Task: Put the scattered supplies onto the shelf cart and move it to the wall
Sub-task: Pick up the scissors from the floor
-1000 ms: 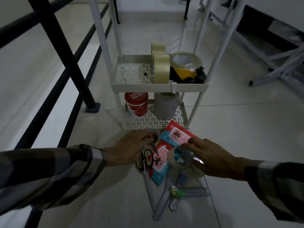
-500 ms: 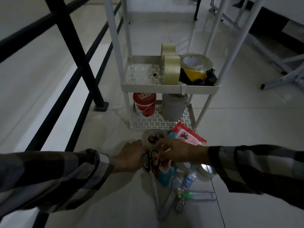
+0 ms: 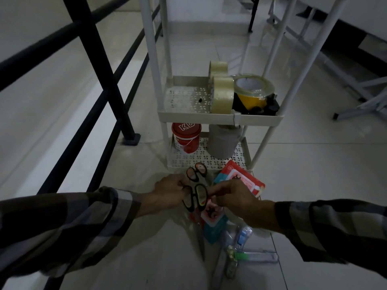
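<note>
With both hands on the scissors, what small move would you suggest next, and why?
Probably lift the scissors clear of the floor pile and set them on the bare left part of the cart's upper shelf. Both the left hand and right hand hold their handles, and packets still lie beneath.

Dim room, pale tiled floor (image 3: 314, 164), black metal railing (image 3: 100, 65) along the left, its post foot bolted to the floor, white table legs (image 3: 360, 97) well right of the railing, low light

Both hands reaching forward and low, left hand (image 3: 167, 192) and right hand (image 3: 234, 198) close together, fingers curled, sleeves plaid.
</note>
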A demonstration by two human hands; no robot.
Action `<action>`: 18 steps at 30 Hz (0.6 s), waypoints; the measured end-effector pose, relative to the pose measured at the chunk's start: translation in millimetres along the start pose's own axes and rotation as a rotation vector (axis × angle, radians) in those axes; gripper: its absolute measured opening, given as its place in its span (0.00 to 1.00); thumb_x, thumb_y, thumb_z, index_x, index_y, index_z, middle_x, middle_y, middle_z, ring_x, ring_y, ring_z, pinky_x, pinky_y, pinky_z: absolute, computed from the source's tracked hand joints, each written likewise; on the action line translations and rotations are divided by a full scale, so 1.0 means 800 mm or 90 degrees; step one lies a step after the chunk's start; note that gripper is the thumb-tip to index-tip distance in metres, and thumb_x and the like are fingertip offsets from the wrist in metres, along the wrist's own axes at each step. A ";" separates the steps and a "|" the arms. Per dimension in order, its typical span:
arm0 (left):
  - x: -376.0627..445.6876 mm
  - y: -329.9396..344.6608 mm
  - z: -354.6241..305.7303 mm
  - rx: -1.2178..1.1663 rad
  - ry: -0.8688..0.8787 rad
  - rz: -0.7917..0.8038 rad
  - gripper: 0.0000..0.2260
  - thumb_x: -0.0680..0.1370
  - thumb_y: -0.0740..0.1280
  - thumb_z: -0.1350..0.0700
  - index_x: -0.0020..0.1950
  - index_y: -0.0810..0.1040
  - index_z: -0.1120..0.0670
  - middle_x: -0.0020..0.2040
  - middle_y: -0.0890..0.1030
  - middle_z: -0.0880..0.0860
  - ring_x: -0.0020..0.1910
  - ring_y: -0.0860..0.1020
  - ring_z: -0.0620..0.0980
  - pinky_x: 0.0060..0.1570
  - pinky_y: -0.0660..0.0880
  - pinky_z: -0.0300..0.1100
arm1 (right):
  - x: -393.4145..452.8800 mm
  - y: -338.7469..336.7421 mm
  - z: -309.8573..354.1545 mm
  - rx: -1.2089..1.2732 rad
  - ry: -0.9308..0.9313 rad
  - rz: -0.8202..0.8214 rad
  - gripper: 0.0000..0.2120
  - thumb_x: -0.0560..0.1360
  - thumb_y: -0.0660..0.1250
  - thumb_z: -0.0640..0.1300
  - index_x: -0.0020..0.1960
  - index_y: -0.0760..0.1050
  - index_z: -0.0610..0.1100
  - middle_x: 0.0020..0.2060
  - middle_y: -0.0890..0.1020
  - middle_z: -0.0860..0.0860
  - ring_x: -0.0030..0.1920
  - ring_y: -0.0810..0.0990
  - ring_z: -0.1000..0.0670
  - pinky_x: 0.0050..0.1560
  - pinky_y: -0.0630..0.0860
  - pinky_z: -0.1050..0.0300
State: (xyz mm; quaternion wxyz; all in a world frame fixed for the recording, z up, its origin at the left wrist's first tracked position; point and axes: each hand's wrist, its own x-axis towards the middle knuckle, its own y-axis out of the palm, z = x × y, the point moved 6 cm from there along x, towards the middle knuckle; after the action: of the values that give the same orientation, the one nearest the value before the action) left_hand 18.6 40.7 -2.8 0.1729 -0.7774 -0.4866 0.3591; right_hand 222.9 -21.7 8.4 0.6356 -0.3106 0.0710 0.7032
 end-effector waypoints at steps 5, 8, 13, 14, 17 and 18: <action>-0.018 -0.005 -0.056 -0.226 0.009 0.071 0.08 0.80 0.69 0.64 0.47 0.83 0.52 0.40 0.85 0.52 0.43 0.84 0.51 0.49 0.82 0.44 | -0.024 -0.011 0.009 0.057 -0.034 -0.023 0.10 0.74 0.69 0.27 0.45 0.80 0.41 0.46 0.86 0.45 0.49 0.87 0.49 0.53 0.85 0.49; -0.031 -0.005 -0.089 -0.256 -0.009 0.093 0.06 0.82 0.68 0.60 0.58 0.82 0.56 0.50 0.86 0.60 0.48 0.87 0.60 0.51 0.85 0.54 | -0.046 -0.022 0.022 0.113 -0.080 -0.032 0.11 0.73 0.67 0.23 0.50 0.78 0.36 0.46 0.85 0.36 0.46 0.87 0.46 0.49 0.85 0.52; -0.044 -0.009 -0.147 -0.301 0.015 0.101 0.10 0.82 0.63 0.63 0.56 0.83 0.55 0.46 0.88 0.58 0.44 0.88 0.59 0.40 0.86 0.53 | -0.074 -0.050 0.061 0.037 -0.210 -0.059 0.14 0.72 0.72 0.26 0.55 0.84 0.37 0.47 0.88 0.41 0.50 0.87 0.42 0.52 0.84 0.42; -0.049 -0.013 -0.160 -0.317 0.021 0.104 0.10 0.82 0.63 0.64 0.53 0.84 0.56 0.44 0.88 0.57 0.41 0.88 0.56 0.38 0.85 0.50 | -0.081 -0.058 0.073 0.013 -0.238 -0.069 0.13 0.72 0.73 0.27 0.54 0.84 0.38 0.47 0.88 0.42 0.50 0.87 0.43 0.52 0.84 0.40; -0.061 -0.035 -0.199 -0.371 0.052 0.091 0.16 0.78 0.62 0.68 0.38 0.86 0.56 0.34 0.85 0.55 0.31 0.84 0.50 0.31 0.81 0.43 | -0.104 -0.084 0.119 -0.068 -0.339 -0.115 0.08 0.74 0.75 0.33 0.52 0.84 0.41 0.45 0.88 0.45 0.47 0.87 0.45 0.49 0.84 0.41; -0.063 -0.044 -0.212 -0.388 0.058 0.082 0.18 0.77 0.61 0.68 0.35 0.86 0.57 0.33 0.84 0.56 0.30 0.83 0.50 0.29 0.80 0.43 | -0.113 -0.093 0.135 -0.085 -0.367 -0.131 0.06 0.75 0.74 0.35 0.50 0.84 0.42 0.44 0.87 0.45 0.45 0.87 0.45 0.46 0.84 0.41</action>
State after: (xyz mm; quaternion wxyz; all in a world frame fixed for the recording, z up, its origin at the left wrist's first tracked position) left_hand 106.0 26.4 154.7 -0.0694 -0.8382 -0.5130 0.1717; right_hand 255.3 -31.3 163.9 0.6755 -0.1452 -0.1904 0.6974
